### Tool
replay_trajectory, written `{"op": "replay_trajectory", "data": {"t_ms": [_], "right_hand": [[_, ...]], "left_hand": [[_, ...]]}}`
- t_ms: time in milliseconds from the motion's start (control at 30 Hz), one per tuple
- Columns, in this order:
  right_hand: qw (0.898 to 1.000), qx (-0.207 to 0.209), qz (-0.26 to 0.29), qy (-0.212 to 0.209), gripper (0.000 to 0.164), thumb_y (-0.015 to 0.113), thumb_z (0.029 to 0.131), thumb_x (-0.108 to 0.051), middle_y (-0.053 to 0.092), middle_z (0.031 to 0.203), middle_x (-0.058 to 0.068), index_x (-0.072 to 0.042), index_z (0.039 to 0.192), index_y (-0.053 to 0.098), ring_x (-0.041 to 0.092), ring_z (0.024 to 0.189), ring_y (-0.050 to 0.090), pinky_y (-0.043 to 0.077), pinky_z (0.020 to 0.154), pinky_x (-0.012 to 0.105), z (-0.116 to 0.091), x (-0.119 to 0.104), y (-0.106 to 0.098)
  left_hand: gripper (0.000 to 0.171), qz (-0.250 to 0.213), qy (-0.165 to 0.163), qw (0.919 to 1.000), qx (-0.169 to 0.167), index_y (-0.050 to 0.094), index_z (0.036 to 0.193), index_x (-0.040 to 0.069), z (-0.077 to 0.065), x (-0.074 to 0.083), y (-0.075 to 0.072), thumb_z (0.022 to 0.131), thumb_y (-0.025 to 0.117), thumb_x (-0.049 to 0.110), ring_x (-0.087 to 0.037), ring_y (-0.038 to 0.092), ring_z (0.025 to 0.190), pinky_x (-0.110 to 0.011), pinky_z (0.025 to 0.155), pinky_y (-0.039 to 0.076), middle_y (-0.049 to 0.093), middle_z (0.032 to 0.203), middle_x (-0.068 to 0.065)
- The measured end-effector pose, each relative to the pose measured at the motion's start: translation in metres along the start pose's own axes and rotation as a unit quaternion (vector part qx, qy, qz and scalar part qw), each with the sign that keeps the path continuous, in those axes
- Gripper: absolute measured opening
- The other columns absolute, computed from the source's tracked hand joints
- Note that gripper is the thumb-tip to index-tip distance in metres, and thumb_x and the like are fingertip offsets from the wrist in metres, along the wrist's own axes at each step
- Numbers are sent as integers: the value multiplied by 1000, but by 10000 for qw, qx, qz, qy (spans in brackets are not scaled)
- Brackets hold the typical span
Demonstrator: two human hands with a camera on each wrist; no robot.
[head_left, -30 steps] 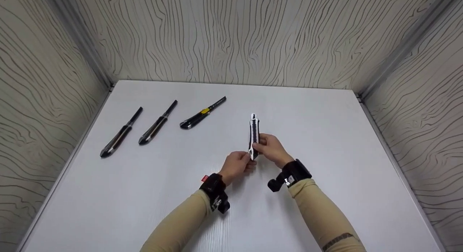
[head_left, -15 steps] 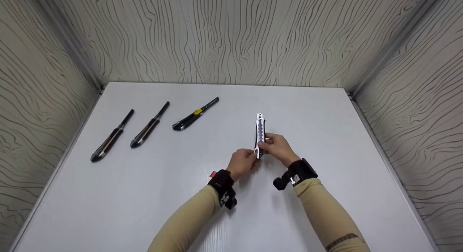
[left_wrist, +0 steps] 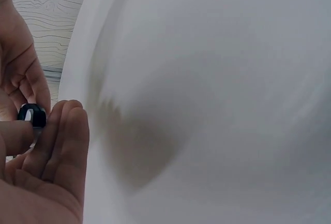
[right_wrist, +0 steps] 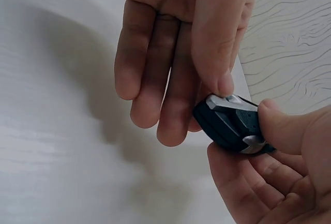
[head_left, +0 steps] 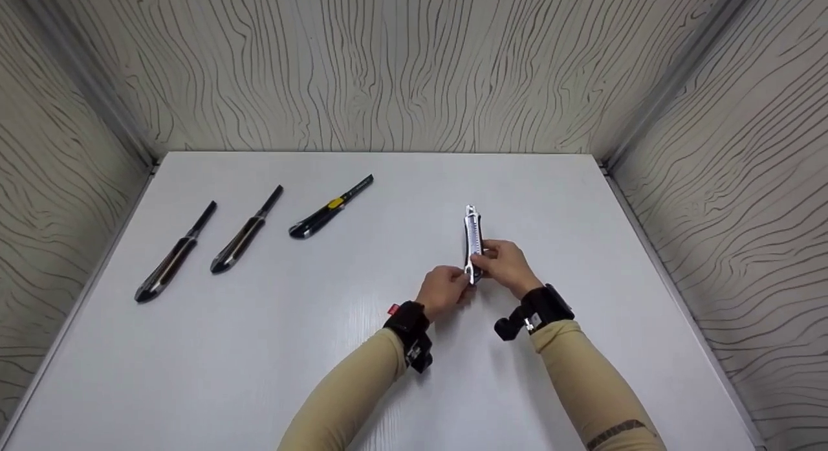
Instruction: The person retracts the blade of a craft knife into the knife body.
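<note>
A silver-and-black utility knife [head_left: 473, 234] is held up over the table, its nose pointing to the table's far side. My right hand [head_left: 509, 266] grips the lower part of its handle, thumb on the front face. At the butt end my left hand [head_left: 441, 290] pinches it between thumb and fingers. In the right wrist view the dark butt of the knife [right_wrist: 227, 125] shows between both hands, and several right fingers [right_wrist: 147, 79] stretch out beside it. Only a small end of the knife [left_wrist: 34, 114] appears in the left wrist view. No blade is visible at its nose.
To the left on the white table [head_left: 310, 347] lie three more utility knives: a black one with a yellow slider [head_left: 331, 205], a brown-and-black one [head_left: 239, 241] and another like it [head_left: 168, 266]. All three have dark blades extended. Wood-patterned panels [head_left: 388, 69] enclose the back and sides.
The head view has swung right, so the table and lying knives slid left in it. Both hands have shifted right over the table with the utility knife, their hold on it unchanged.
</note>
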State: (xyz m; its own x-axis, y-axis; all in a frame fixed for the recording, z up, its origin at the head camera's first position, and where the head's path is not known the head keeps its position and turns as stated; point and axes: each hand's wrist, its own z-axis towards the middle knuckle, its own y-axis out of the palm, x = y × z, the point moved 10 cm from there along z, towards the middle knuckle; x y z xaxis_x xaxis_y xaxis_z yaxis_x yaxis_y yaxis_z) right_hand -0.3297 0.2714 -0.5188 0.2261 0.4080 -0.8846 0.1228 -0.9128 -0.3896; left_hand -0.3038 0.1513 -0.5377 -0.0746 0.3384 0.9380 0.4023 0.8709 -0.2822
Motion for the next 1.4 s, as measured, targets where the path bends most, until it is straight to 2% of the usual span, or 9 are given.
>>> {"op": "replay_trajectory", "data": {"t_ms": [233,400,633,800,900,1067,1200,1400], "right_hand": [[9993,176,-247,214,47,58,96,-7,62,122,30,11,137,46,12,85,66,59,76,25,-4,11,-17],[9986,286,-353,255,46,59,95,-7,64,119,30,12,135,47,13,84,67,59,75,25,-8,19,-31],[9975,327,-516,346,46,59,96,-8,64,119,29,12,136,47,13,85,66,58,73,24,-8,32,-39],[9971,334,-513,448,46,59,96,-9,64,118,29,12,134,48,12,83,66,58,72,24,-7,40,-44],[9955,413,-641,560,45,60,95,-10,65,116,28,11,133,50,11,80,66,57,70,23,-8,47,-48],[9925,477,-940,616,46,63,93,-13,66,114,26,9,132,52,13,80,65,52,67,21,-7,52,-50],[9886,566,-1271,574,45,64,92,-15,67,114,25,8,130,55,17,84,65,48,66,20,-7,53,-51],[9832,693,-1571,624,46,65,92,-18,67,116,23,7,130,56,22,92,65,50,71,23,-6,56,-53]], "left_hand": [[24,52,48,9999,-157,71,101,1,4,9,15,97,50,13,-8,54,58,-16,51,41,73,85,-18],[26,160,177,9993,-282,71,102,2,6,14,28,97,49,14,-13,59,60,-15,52,40,72,84,-18],[27,98,202,9990,-396,71,109,1,5,12,35,98,49,14,-10,57,61,-15,54,40,72,85,-17],[30,-87,72,9987,-505,67,116,-3,4,8,39,99,48,11,-19,69,74,-15,57,46,74,94,-16],[32,-237,-26,9982,-550,63,121,-6,3,5,39,99,47,10,-24,72,81,-15,59,49,74,97,-16],[30,-248,-111,9984,-499,65,117,-7,2,-3,33,98,48,9,-18,70,75,-16,59,50,74,94,-15],[31,-303,-271,9980,-475,63,120,-6,2,-11,27,99,48,10,-17,69,76,-17,60,51,74,95,-14],[31,-82,-252,9985,-488,64,120,-5,1,-12,21,99,49,13,-16,69,77,-18,62,52,74,94,-11]]}}
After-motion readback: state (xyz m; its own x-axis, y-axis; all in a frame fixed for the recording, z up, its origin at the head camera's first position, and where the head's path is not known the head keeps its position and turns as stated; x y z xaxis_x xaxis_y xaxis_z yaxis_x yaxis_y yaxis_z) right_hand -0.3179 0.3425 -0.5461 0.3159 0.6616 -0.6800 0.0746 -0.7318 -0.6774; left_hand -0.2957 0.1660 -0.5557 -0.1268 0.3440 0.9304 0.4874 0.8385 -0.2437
